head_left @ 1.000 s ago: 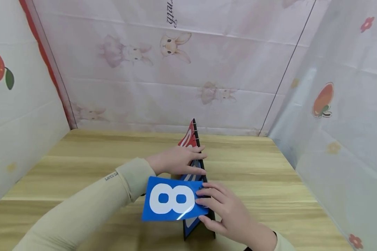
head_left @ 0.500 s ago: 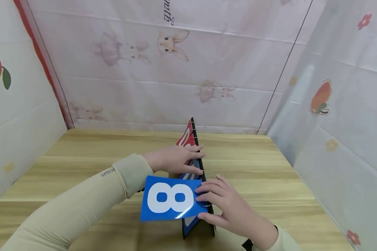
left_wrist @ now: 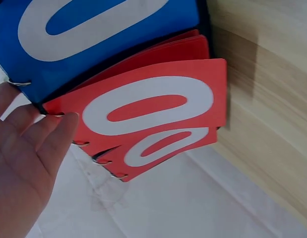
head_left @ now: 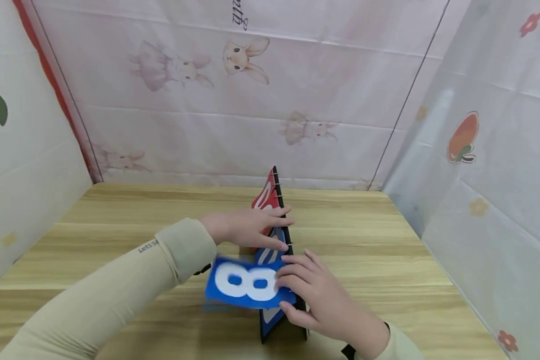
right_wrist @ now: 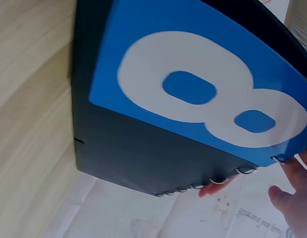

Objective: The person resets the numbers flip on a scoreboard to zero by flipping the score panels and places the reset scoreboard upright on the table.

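A tabletop flip scoreboard [head_left: 270, 320] stands on edge, red and blue number cards hung from rings along its black ridge. My left hand [head_left: 249, 227] rests across the ridge from the left with extended fingers. In the left wrist view its fingertips [left_wrist: 69, 124] touch the ring edge beside a red card with a white 0 [left_wrist: 148, 106]. My right hand [head_left: 317, 292] lays its fingers on the ring end of a blue card with a white 8 [head_left: 240, 295], lifted out leftward from the ridge. In the right wrist view the thumb [right_wrist: 278, 196] sits apart from the card.
The scoreboard's black panel [right_wrist: 143, 148] shows in the right wrist view. Wood-grain tabletop [head_left: 364, 240] spreads around the stand. Printed cloth walls [head_left: 360, 85] enclose the back and both sides. A blue card with 0 [left_wrist: 108, 49] borders the red ones.
The outer end of the blue 8 card now blurs and tilts, its lower edge higher than before. My right fingers shift slightly left over it. The left hand stays on the ridge.
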Available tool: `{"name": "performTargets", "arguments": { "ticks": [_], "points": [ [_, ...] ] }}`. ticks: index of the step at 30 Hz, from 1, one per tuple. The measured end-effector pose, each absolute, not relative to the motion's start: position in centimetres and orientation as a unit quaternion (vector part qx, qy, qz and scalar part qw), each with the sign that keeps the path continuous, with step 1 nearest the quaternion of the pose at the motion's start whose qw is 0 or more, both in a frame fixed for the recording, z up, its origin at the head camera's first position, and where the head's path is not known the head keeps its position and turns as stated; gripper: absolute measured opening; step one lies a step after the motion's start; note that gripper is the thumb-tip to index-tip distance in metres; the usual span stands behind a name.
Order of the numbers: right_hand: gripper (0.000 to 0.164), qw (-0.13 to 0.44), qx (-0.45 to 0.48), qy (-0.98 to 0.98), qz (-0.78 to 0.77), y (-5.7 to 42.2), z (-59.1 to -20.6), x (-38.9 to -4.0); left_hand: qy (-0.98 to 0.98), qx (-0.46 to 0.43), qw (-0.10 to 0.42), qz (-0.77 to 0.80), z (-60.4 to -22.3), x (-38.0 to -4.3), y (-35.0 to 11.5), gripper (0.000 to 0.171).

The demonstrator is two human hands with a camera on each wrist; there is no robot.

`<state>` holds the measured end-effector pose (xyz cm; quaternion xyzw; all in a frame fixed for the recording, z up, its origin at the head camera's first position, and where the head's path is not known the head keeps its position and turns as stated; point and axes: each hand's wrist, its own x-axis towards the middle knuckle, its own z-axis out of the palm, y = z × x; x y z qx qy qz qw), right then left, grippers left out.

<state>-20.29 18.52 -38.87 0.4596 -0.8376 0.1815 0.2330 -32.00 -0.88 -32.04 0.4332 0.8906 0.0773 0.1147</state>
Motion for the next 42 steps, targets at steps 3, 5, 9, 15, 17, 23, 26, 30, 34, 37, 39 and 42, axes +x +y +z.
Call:
{"name": "performTargets", "arguments": {
  "ticks": [3,5,9,15,17,23,26,30,34,37,39,42],
  "points": [
    [0.023,0.257,0.474,-0.826,0.163,18.2,-38.8,-20.4,0.891,0.439,0.095,0.06,-31.8,-31.7,-0.7,0.072],
    [0.031,0.249,0.476,-0.828,0.162,18.2,-38.9,-20.5,0.894,0.44,0.077,0.045,-31.7,-31.5,-0.4,0.071],
    [0.067,0.172,0.455,-0.839,0.245,18.9,-39.5,-20.4,0.9,0.434,0.05,0.015,-31.8,-31.2,0.1,0.069],
    [0.097,0.063,0.375,-0.842,0.383,21.5,-40.5,-20.8,0.902,0.428,0.048,0.033,-31.6,-31.2,0.2,0.072],
    [0.094,0.057,0.385,-0.839,0.381,22.0,-40.8,-21.1,0.904,0.424,0.047,0.033,-31.4,-31.3,0.1,0.072],
    [0.092,0.072,0.398,-0.841,0.359,23.1,-41.1,-21.8,0.903,0.425,0.054,0.034,-31.4,-31.4,0.1,0.073],
    [0.085,0.072,0.393,-0.847,0.351,23.6,-41.0,-21.6,0.901,0.427,0.062,0.036,-31.5,-31.3,0.3,0.074],
    [0.062,0.096,0.399,-0.853,0.321,24.4,-40.7,-21.1,0.899,0.43,0.062,0.044,-31.6,-31.4,0.5,0.073],
    [0.04,0.168,0.346,-0.893,0.234,24.6,-40.0,-19.4,0.9,0.43,0.06,0.046,-31.8,-31.6,0.7,0.073],
    [0.027,0.244,0.246,-0.929,0.131,24.3,-39.3,-17.6,0.9,0.429,0.062,0.044,-31.9,-31.6,0.7,0.074],
    [0.024,0.292,0.197,-0.933,0.08,24.1,-38.9,-16.7,0.901,0.427,0.061,0.044,-32.0,-31.6,0.6,0.074],
    [0.048,0.356,0.182,-0.914,0.072,23.7,-38.4,-16.0,0.904,0.423,0.055,0.039,-32.3,-31.6,0.4,0.072]
  ]
}}
